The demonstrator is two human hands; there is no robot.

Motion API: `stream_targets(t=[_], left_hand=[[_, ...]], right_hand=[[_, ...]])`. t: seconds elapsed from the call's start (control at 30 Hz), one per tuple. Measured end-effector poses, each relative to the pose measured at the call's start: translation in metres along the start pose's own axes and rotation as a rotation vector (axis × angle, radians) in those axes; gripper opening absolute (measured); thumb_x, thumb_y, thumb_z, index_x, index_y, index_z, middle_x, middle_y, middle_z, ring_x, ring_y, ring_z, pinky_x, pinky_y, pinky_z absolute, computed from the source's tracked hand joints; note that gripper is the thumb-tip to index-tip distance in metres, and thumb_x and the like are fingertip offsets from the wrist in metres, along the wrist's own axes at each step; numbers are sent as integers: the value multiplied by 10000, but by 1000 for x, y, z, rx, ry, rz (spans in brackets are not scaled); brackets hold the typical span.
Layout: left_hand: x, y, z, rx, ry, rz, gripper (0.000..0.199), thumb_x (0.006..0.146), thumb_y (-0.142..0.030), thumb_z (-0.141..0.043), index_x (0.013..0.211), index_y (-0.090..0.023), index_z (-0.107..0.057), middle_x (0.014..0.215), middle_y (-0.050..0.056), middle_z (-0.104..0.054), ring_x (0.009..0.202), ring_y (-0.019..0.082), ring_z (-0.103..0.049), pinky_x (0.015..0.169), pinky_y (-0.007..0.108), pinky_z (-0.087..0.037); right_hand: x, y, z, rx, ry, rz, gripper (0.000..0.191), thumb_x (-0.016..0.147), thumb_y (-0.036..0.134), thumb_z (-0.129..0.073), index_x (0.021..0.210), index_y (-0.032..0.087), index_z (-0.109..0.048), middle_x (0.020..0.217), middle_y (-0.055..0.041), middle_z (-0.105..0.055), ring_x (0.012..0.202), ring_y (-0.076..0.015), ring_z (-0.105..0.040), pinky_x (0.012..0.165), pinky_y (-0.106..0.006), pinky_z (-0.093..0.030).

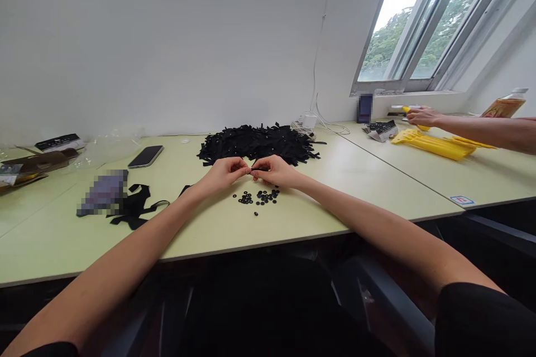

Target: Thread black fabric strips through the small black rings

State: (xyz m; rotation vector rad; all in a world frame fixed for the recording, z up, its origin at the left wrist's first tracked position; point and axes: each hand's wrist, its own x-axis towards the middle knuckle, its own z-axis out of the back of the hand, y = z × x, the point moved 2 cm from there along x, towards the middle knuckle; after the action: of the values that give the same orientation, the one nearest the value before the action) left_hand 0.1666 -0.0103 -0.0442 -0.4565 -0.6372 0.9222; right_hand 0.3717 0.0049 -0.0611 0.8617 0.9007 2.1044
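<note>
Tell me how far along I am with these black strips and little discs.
Possibly done: the big heap of black strips at the back, though I can't tell whether those are finished. In hand: your left hand and right hand meet at a small dark piece. Apparently left: the loose discs nearer you and the separate black strips to the left.

White wall (167,39) | 1 slanted window (419,22), daylight | pale green tables (234,231)
</note>
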Motion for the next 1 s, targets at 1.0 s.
stream_targets(t=[1.0], left_hand=[[-13, 32, 89, 619, 196, 617, 437, 674, -606, -777, 843, -207, -721, 955, 162, -746, 897, 354, -683, 728, 375, -473]], right_hand=[[9, -36, 67, -494, -642, -173, 459, 798, 266, -665, 1243, 172, -605, 1188, -148, -655, 855, -245, -630, 830, -417, -484]])
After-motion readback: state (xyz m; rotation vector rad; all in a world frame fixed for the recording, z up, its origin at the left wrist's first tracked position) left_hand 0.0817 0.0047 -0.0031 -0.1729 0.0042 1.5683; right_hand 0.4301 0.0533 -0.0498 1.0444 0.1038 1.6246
